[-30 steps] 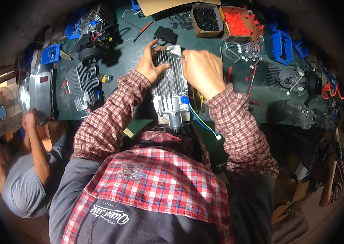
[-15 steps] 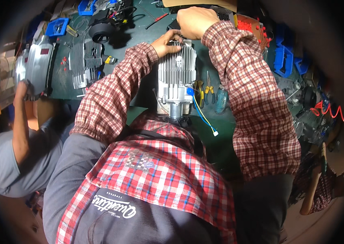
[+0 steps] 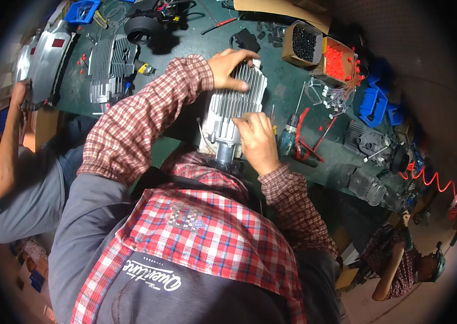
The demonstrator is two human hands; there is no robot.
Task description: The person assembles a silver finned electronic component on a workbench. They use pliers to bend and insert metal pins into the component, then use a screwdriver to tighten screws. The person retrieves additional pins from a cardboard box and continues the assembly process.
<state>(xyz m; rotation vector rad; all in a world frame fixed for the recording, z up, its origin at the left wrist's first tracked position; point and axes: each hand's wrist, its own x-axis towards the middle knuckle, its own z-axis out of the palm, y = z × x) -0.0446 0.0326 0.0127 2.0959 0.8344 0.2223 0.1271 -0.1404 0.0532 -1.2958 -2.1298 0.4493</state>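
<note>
A silver finned motor housing (image 3: 235,101) lies lengthwise in front of me, its round shaft end (image 3: 224,153) toward my body. Across its far end rests my left hand (image 3: 231,69), thumb and fingers spread apart, the thumb lying on the fins. At the housing's near right side is my right hand (image 3: 257,139). Its thumb and forefinger are pinched together against the fins, and whatever is between them is hidden. A thin cable (image 3: 200,129) shows along the housing's left side. Just right of my right hand stands a teal power drill (image 3: 288,137).
Boxes of black parts (image 3: 303,46) and red caps (image 3: 338,59) stand at the far right, near blue bins (image 3: 373,106). Another finned housing (image 3: 112,67) lies left. A co-worker's hand (image 3: 20,92) touches a silver casing (image 3: 50,67). A second person (image 3: 396,259) is at lower right.
My right hand has come from the housing's far end back to its near right side. The left hand stays at the far end, its fingers more spread. The view has shifted.
</note>
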